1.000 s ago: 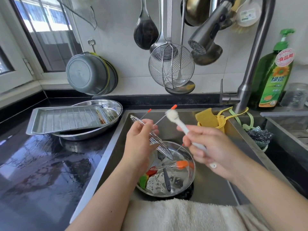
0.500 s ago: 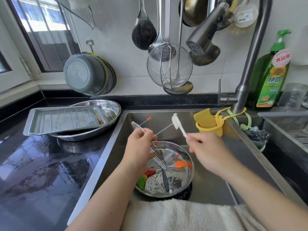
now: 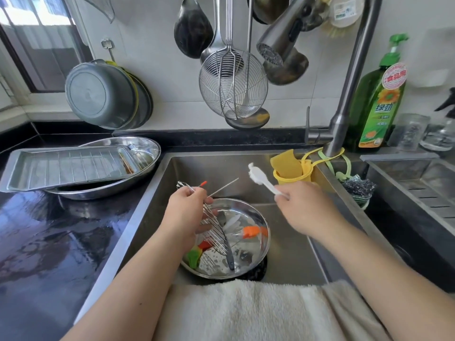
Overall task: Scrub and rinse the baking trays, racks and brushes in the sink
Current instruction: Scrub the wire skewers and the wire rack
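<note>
On the far left of the black surface (image 3: pixel 49 242) a baking tray (image 3: pixel 61 168) with a rack in it sits on an oval steel dish (image 3: pixel 147 148). Over the sink (image 3: pixel 295 254), the left hand (image 3: pixel 187 215) has its grip clenched round a small wire rack (image 3: pixel 214 230) plus a couple of thin sticks, just above a round steel bowl (image 3: pixel 258 254) with brushes lying in it. Right hand (image 3: pixel 305 207) pinches a white brush (image 3: pixel 258 177) by its handle, head up, near the yellow holder (image 3: pixel 293 172)

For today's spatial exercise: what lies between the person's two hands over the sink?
In the head view, between the left hand and right hand lie the round steel bowl's far rim and bare sink wall.
</note>
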### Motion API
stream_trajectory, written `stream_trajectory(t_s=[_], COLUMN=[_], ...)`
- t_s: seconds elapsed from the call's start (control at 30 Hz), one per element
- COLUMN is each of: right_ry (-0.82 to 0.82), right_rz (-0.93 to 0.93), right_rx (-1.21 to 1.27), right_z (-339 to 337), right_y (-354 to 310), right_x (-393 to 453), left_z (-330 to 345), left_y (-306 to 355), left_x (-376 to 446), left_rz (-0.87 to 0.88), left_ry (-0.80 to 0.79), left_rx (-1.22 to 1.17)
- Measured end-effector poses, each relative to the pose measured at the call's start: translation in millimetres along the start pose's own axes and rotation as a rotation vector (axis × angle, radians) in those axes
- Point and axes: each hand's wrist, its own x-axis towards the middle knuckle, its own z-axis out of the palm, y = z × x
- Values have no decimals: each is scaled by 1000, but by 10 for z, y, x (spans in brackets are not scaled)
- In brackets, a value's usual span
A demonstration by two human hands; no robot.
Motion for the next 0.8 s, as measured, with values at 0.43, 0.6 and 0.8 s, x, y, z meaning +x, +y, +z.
stream_trajectory(t_s=[0.43, 0.6, 0.8], right_ry=[-145, -413, -769], right_rz=[224, 349, 513], right_rx=[145, 203, 23], right_z=[-131, 142, 535], right_y=[527, 400, 291], right_x=[206, 209, 594], left_z=[-55, -51, -19], left_y=[-37, -34, -21], left_x=[83, 62, 43], left_rz=[2, 11, 80], left_ry=[61, 72, 128], left_rx=[15, 68, 157])
